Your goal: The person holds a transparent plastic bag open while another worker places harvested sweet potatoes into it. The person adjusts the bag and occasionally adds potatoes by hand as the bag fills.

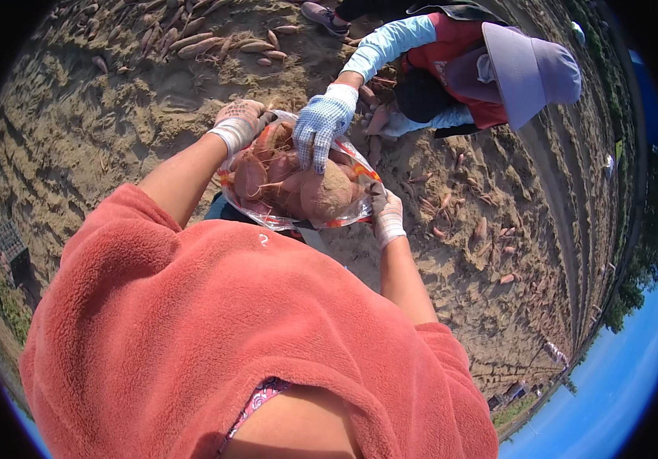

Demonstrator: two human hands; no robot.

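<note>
A clear plastic bag with orange and yellow stripes (365, 166) is held open in front of me, full of large sweet potatoes (326, 195). My left hand (242, 121), in a work glove, grips the bag's rim on the far left. On the right side of the rim, my gloved right hand (388, 215) has hold of the plastic. Between them, a co-worker's dotted glove (324, 123) reaches over the rim, its fingertips touching the top sweet potatoes. The co-worker's other hand (397, 123) is low beside a sweet potato (379, 119), partly hidden.
The co-worker in a wide-brimmed hat (535, 74) bends close at the upper right. A row of sweet potatoes (197, 46) lies on sandy soil at the top. Small roots (446, 201) are scattered to the right. A plastic crate (12, 249) stands far left.
</note>
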